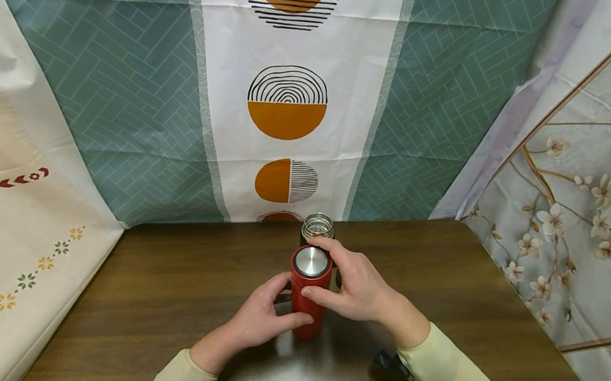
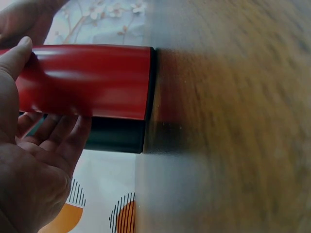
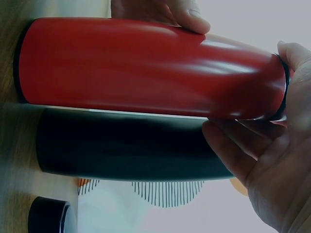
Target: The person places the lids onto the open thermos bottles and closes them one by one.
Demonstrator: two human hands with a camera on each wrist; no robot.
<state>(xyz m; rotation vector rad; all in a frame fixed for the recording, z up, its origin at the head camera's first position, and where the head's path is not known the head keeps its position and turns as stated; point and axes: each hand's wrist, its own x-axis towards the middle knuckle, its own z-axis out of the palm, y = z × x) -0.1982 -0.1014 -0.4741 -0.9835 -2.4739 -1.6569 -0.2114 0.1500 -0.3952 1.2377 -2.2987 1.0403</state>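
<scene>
The left hand [image 1: 258, 317] is curled round the middle of the red bottle [image 1: 308, 304], which stands upright on the table [image 1: 193, 271] between the two hands. The right hand [image 1: 358, 285] is clasped about its top, thumb and fingers on opposite sides, just by the silver-topped lid [image 1: 311, 261]. Just beyond the right hand's fingers stands a dark bottle [image 3: 131, 145], open at the top. Near it, mostly hidden behind that hand from above, sits what seems to be a black cap [image 3: 46, 216].
</scene>
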